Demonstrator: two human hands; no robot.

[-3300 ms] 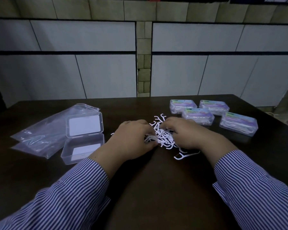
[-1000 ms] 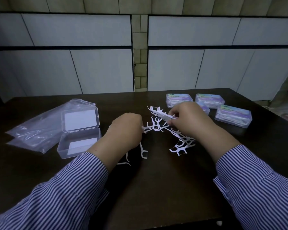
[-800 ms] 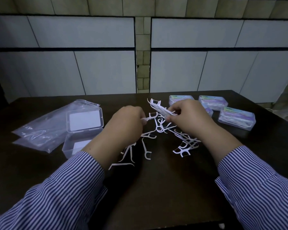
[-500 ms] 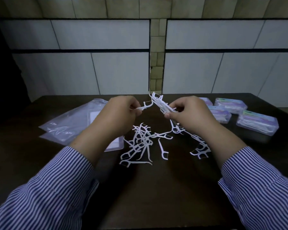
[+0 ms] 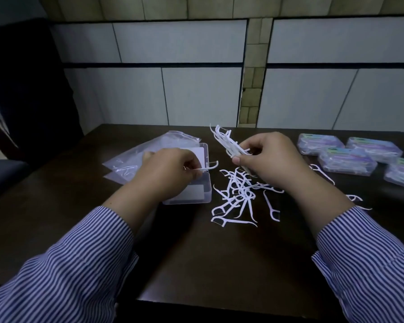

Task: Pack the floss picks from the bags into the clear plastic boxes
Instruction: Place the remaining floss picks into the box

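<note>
The dark, smooth wooden counter (image 5: pixel 219 264) carries everything. At its far left lie flat, crinkly clear plastic bags (image 5: pixel 135 157), limp film that looks emptied. Overlapping them stands the open clear plastic box (image 5: pixel 196 194), a hinged, hard-walled rectangle with a white card inside, partly hidden by the left hand. At the far right sit four closed clear plastic boxes with purple-blue labels (image 5: pixel 348 162), rigid and apparently already filled.

Between the hands, a loose heap of white plastic floss picks (image 5: pixel 238 194) sprawls tangled on the counter, with a few strays further right. Each is a thin curved handle ending in a small forked head. They are likely near weightless, springy rather than brittle, and slick; the forked heads will probably snag one another, so the straight handle is the place to pinch.

The right hand (image 5: pixel 271 159) has its fingers clenched around an aligned bundle of white floss picks (image 5: pixel 229 143), heads fanning up and away. The left hand (image 5: pixel 170 173) pinches a single white floss pick (image 5: pixel 208 167) by its handle, above the open box.
</note>
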